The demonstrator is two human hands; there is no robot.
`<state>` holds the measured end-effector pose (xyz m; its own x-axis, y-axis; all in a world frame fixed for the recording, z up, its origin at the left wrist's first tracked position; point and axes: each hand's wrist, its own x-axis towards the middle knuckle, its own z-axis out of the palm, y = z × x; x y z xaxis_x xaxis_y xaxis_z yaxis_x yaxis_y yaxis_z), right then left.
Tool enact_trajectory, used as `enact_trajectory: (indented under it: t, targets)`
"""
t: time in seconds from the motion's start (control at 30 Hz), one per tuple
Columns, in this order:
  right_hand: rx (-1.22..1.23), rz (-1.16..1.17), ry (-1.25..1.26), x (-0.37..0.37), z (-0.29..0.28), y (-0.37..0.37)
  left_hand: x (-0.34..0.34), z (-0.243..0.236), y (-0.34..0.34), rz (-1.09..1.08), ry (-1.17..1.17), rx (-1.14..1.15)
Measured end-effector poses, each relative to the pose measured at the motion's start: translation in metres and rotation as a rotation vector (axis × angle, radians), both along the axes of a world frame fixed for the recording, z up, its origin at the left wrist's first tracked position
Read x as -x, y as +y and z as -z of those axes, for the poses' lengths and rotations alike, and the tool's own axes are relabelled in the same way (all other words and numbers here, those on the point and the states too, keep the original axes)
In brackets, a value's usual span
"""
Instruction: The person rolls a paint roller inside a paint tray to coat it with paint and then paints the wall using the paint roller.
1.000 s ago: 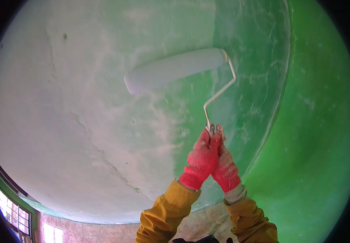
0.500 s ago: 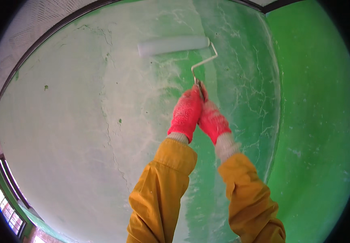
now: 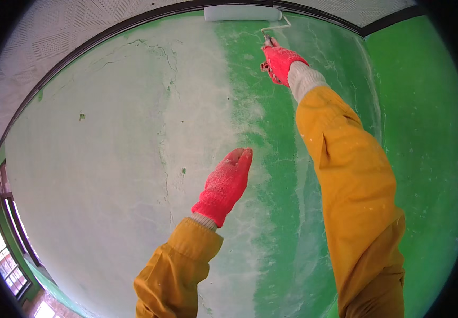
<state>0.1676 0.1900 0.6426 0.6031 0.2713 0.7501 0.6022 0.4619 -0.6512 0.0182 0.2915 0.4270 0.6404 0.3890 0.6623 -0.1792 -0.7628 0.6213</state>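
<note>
Holding a pale paint roller (image 3: 242, 14) at the very top of the wall (image 3: 107, 159), just by the dark trim (image 3: 335, 21) and below the patterned ceiling (image 3: 49, 58). Using for this only the red-gloved right hand (image 3: 281, 63), with its grip clamped around the handle (image 3: 267, 40), beneath the bent wire frame (image 3: 289, 24). Having the left hand (image 3: 223, 185) well below, apart from the handle, with fingers straight and close together, and with nothing visible in this grip. Cannot tell, from such an angle, about real contact of the paint roller with the wall or the trim.

Could most likely go wrong at the upper edge: with a little too much upward push, might mark the dark trim, or even the ceiling. Could also lose evenness, because of holding so long a paint roller by one end, with one outstretched arm; might then tilt it, press more on one side and leave stripes. By turning the wrist carelessly, might let the handle slip inside the glove. With a too loaded paint roller, could get drops on the yellow sleeve (image 3: 345, 159) underneath. Near the crack (image 3: 164, 159) in the pale part, could loosen flakes by pressing hard. By swinging far to the right, might rub the bright green side wall (image 3: 425, 132).
</note>
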Motion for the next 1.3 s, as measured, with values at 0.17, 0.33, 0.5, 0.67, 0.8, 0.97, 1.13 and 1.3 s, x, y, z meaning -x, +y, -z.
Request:
enact_trajectory:
  t: [0.17, 0.33, 0.5, 0.67, 0.8, 0.97, 1.13, 1.3]
  targets:
    - [0.134, 0.023, -0.066, -0.009, -0.025, -0.020, 0.030, -0.002, -0.014, -0.021, 0.060, 0.003]
    - [0.138, 0.079, -0.098, 0.014, 0.007, -0.045, 0.037, 0.007, -0.024, -0.017, 0.039, -0.052]
    - [0.145, 0.073, -0.015, -0.005, 0.009, -0.069, 0.030, 0.006, -0.054, 0.068, 0.074, -0.098]
    - [0.146, 0.023, 0.032, -0.029, 0.021, -0.080, 0.014, 0.012, -0.071, 0.125, 0.037, -0.180]
    - [0.203, 0.087, -0.093, -0.044, 0.094, -0.085, 0.002, 0.027, -0.080, 0.181, 0.071, -0.115]
    - [0.369, 0.393, -0.231, -0.047, 0.240, -0.104, -0.046, 0.076, -0.082, 0.331, 0.066, -0.100]
    - [0.438, 0.319, 0.048, -0.012, 0.354, -0.116, -0.050, 0.092, -0.097, 0.276, 0.219, -0.200]
    - [0.305, 0.451, -0.171, -0.058, 0.362, -0.114, -0.049, 0.087, -0.118, 0.288, 0.314, -0.280]
